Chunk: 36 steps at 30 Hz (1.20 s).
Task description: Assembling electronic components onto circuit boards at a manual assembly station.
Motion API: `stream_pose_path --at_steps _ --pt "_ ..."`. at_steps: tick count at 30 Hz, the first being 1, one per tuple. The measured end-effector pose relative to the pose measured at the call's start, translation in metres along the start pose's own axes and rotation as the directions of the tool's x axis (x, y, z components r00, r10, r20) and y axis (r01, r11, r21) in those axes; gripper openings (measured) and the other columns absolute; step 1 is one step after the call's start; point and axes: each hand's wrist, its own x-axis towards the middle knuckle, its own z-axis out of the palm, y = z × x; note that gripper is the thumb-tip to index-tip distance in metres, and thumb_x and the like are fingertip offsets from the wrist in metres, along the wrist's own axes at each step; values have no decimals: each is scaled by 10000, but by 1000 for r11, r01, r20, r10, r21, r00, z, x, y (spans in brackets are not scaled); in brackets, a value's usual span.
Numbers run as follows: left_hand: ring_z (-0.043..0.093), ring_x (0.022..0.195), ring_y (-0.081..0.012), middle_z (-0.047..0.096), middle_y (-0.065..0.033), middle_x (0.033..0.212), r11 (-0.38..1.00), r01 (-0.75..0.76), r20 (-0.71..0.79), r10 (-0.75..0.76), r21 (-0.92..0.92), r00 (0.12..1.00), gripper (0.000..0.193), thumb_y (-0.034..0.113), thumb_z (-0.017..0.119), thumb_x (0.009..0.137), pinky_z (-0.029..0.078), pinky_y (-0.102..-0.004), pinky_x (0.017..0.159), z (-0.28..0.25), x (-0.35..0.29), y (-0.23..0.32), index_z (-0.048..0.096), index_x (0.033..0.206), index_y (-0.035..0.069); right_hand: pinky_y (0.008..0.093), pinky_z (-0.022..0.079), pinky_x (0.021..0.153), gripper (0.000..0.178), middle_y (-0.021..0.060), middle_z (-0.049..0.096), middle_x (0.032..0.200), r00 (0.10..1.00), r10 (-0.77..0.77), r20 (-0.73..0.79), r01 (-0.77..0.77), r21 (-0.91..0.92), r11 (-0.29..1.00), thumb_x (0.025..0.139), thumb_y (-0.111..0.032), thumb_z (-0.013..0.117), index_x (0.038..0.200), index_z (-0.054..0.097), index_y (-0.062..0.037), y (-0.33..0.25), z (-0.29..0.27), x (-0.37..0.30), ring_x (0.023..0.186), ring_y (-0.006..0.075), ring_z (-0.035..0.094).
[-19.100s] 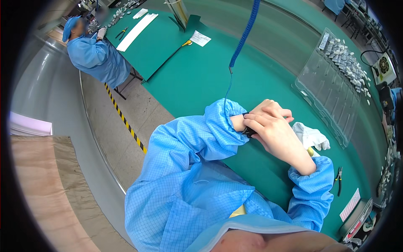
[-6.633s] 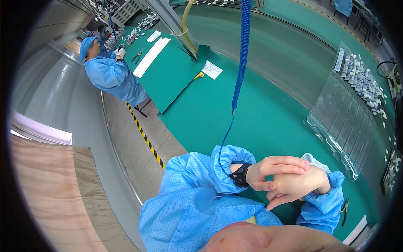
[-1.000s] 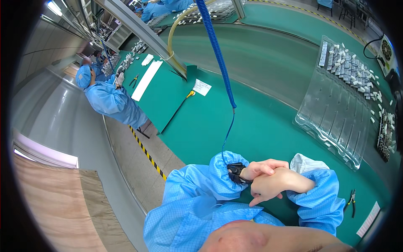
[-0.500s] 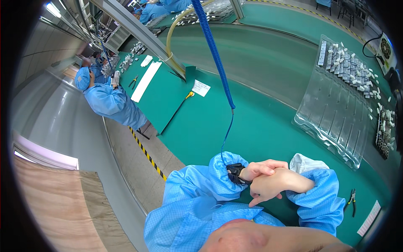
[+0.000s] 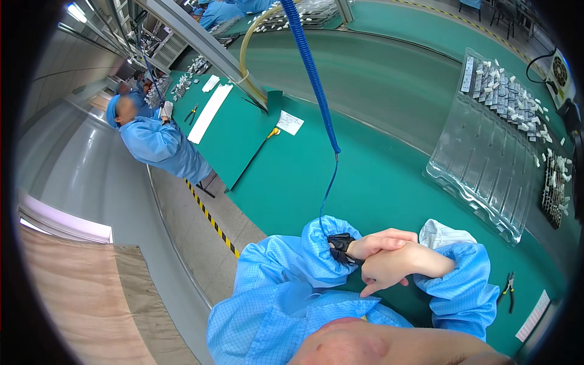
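My two hands are crossed over each other in front of my body, above the near part of the green bench. My left hand [image 5: 384, 241] lies across the back of my right hand, its fingers closed over it near the wrist. On my left wrist sits a black wrist strap [image 5: 342, 248] with a thin blue cord. Beneath, my right hand [image 5: 390, 267] reaches to the left, one finger stretched downward and its other fingers partly hidden. No tool or part shows in either hand. A white cuff [image 5: 447, 234] stands out beside my right sleeve.
A blue coiled cord [image 5: 310, 67] hangs over the green bench [image 5: 286, 176]. Right of it are a clear plastic tray [image 5: 486, 164], small grey parts with white pieces [image 5: 502, 91], and side cutters [image 5: 507, 292]. A paper slip [image 5: 290, 123] lies ahead. Farther left sits a co-worker in blue [image 5: 161, 143].
My hands keep the same clasp, with almost no shift. The co-worker at the left has raised and turned their head. My view has shifted very slightly.
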Motion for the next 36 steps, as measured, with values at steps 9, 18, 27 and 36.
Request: stream_pose_path --at_steps 9,18,27,36 --pt "505 773 -120 535 -68 857 998 -4 -3 4 61 1000 475 443 420 887 399 -252 696 2 0 2 507 945 -20 262 428 800 509 54 593 673 1000 -21 2 20 184 983 808 -520 612 701 615 -22 0 2 -6 798 220 569" --pt "513 797 -133 534 -74 881 996 62 -14 -63 -58 998 456 407 455 815 404 -263 715 -1 -2 -4 504 953 -24 281 442 610 487 53 591 619 989 114 98 -104 -103 989 856 -493 552 754 648 -27 33 21 59 638 211 588" --pt "508 844 -153 525 -88 925 993 54 25 -52 -103 998 469 378 489 756 400 -279 760 -3 2 -4 497 978 -35 278 457 803 449 60 633 831 996 44 81 -48 55 997 793 -494 630 801 649 -45 10 3 16 886 177 578" --pt "520 864 -195 525 -124 980 971 11 67 5 -238 998 529 348 515 707 411 -294 763 -4 -7 -13 477 1051 -52 291 463 590 454 55 620 697 638 739 216 -645 -373 667 834 -489 584 788 655 -43 5 6 126 654 175 598"
